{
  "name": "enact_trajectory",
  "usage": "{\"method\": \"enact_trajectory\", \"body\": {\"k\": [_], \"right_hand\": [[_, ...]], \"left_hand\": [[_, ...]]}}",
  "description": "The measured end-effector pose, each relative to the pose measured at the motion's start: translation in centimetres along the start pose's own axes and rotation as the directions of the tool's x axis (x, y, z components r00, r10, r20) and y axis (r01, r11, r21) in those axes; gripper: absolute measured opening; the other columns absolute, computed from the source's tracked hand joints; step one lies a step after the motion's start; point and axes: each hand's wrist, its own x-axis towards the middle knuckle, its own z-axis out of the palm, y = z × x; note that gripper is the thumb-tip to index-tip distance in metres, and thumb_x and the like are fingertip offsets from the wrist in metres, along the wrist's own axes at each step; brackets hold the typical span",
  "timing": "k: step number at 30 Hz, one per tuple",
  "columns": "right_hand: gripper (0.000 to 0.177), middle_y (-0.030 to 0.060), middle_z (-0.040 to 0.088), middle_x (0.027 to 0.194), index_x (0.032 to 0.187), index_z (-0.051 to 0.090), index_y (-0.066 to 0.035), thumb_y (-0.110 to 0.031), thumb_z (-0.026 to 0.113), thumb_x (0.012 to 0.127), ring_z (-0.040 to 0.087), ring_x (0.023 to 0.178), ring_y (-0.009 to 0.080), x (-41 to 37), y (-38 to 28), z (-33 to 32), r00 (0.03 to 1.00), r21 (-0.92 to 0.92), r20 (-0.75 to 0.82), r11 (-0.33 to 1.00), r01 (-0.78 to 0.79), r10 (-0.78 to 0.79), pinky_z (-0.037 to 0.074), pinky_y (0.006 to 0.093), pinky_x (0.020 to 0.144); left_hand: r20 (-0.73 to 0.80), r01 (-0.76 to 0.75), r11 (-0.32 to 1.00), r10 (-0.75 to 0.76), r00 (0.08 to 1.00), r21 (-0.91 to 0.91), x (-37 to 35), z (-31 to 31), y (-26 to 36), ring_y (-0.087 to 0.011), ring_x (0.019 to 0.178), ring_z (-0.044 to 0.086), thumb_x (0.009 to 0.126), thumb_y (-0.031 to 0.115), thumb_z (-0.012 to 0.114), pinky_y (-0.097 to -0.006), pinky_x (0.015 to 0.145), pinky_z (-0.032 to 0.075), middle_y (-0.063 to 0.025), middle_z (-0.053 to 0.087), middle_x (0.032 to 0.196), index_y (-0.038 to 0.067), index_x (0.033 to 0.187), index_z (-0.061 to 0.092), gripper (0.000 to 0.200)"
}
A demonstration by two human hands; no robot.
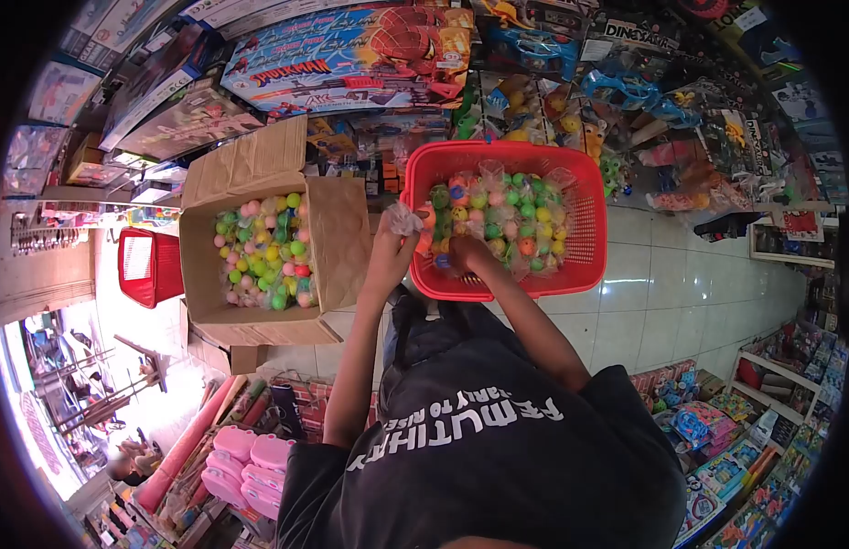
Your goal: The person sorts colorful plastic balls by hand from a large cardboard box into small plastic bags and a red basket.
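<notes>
My left hand (388, 252) is closed on the gathered top of a clear plastic bag (403, 220), raised at the left rim of a red plastic basket (596, 197). Inside the basket lie many bagged small balls (511, 209) in green, yellow, pink and orange. My right hand (474, 255) reaches over the near rim into the basket, down among the bags; its fingertips are hidden there. To the left stands an open cardboard box (340, 233) with many loose coloured balls (264, 252) in it.
A smaller red basket (150, 267) stands left of the box on the tiled floor (662, 284). Behind are stacked toy boxes, among them a Spider-Man box (351, 59). Pink cases (251, 471) and rolls (191, 444) stand at the lower left, shelves of toys at the right.
</notes>
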Motion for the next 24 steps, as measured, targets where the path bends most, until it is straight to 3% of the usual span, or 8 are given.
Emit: {"method": "enact_trajectory", "body": {"k": [2, 9, 12, 14, 18, 21, 23, 24], "right_hand": [[0.031, 0.0171, 0.062, 0.084, 0.083, 0.063, -0.003, -0.025, 0.065, 0.063, 0.061, 0.082, 0.0302, 0.1, -0.8, -0.6, 0.987, -0.118, 0.131, 0.990, -0.081, 0.096, 0.048, 0.0394, 0.069], [0.029, 0.0160, 0.062, 0.089, 0.082, 0.065, -0.003, -0.025, 0.065, 0.063, 0.061, 0.085, 0.0292, -0.7, -1.8, -1.2, 0.987, -0.166, 0.145, 0.985, -0.038, 0.063, 0.049, 0.0383, 0.072], [0.029, 0.0152, 0.063, 0.090, 0.084, 0.065, -0.004, -0.023, 0.064, 0.063, 0.061, 0.086, 0.0285, 0.4, -0.5, 0.1, 0.983, -0.187, 0.178, 0.982, -0.012, 0.046, 0.049, 0.0374, 0.074], [0.027, 0.0134, 0.063, 0.088, 0.085, 0.066, -0.007, -0.021, 0.064, 0.063, 0.061, 0.084, 0.0275, 0.6, 0.1, 0.3, 0.977, -0.182, 0.213, 0.983, 0.040, 0.000, 0.048, 0.0362, 0.073], [0.025, 0.0110, 0.064, 0.087, 0.084, 0.066, -0.010, -0.021, 0.064, 0.062, 0.061, 0.080, 0.0268, 0.2, 0.3, -0.2, 0.971, -0.166, 0.238, 0.983, 0.076, -0.035, 0.048, 0.0354, 0.071], [0.021, 0.0100, 0.064, 0.083, 0.081, 0.067, -0.012, -0.021, 0.064, 0.061, 0.061, 0.076, 0.0262, 1.1, 1.5, 1.3, 0.984, -0.166, 0.173, 0.983, 0.080, -0.051, 0.048, 0.0354, 0.068], [0.021, 0.0102, 0.064, 0.079, 0.080, 0.067, -0.012, -0.020, 0.064, 0.061, 0.061, 0.075, 0.0258, 1.3, 1.5, 1.1, 0.958, -0.111, 0.286, 0.993, 0.036, -0.002, 0.048, 0.0359, 0.066], [0.021, 0.0102, 0.064, 0.079, 0.080, 0.067, -0.012, -0.020, 0.064, 0.061, 0.061, 0.075, 0.0258, 1.3, 1.5, 1.2, 0.959, -0.108, 0.284, 0.994, 0.033, -0.001, 0.048, 0.0359, 0.066]], "left_hand": [[0.040, -0.024, 1.000, 0.023, 0.999, 0.020, 0.7, 0.5, -0.1, -0.0335, 0.089, 0.052, 0.075, 0.002, 0.053, -0.0360, 0.079, 0.042, -0.0176, 0.049, 0.099, -0.001, 0.094, 0.057, 0.019], [0.143, -0.154, 0.983, 0.139, 0.980, 0.098, 2.9, 3.0, -0.6, -0.0339, 0.090, 0.053, 0.072, 0.002, 0.056, -0.0383, 0.078, 0.043, -0.0170, 0.051, 0.097, -0.001, 0.094, 0.057, 0.021], [0.166, -0.083, 0.968, 0.044, 0.985, 0.236, 3.3, 4.7, -0.7, -0.0342, 0.090, 0.054, 0.071, 0.002, 0.057, -0.0388, 0.075, 0.046, -0.0179, 0.051, 0.098, 0.000, 0.092, 0.058, 0.021], [0.170, -0.026, 0.853, -0.074, 0.983, 0.522, 3.7, 5.8, -0.6, -0.0335, 0.084, 0.057, 0.072, 0.004, 0.056, -0.0403, 0.072, 0.049, -0.0195, 0.050, 0.101, 0.000, 0.091, 0.059, 0.020], [0.266, 0.003, 0.728, -0.254, 0.930, 0.685, 4.9, 7.8, -2.4, -0.0322, 0.080, 0.059, 0.073, 0.005, 0.054, -0.0416, 0.070, 0.050, -0.0204, 0.053, 0.098, 0.000, 0.089, 0.059, 0.018], [0.329, -0.059, 0.736, -0.227, 0.917, 0.674, 5.6, 8.8, -4.6, -0.0317, 0.076, 0.061, 0.073, 0.007, 0.053, -0.0423, 0.067, 0.050, -0.0195, 0.058, 0.087, -0.001, 0.086, 0.059, 0.015], [0.573, -0.416, 0.499, -0.214, 0.791, 0.760, 6.1, 9.8, -6.8, -0.0328, 0.079, 0.061, 0.073, 0.011, 0.056, -0.0428, 0.065, 0.049, -0.0183, 0.060, 0.077, -0.001, 0.086, 0.059, 0.018], [0.577, -0.420, 0.498, -0.213, 0.789, 0.759, 6.1, 11.4, -10.0, -0.0328, 0.079, 0.061, 0.073, 0.011, 0.056, -0.0428, 0.065, 0.049, -0.0183, 0.060, 0.077, -0.001, 0.086, 0.059, 0.018]]}}
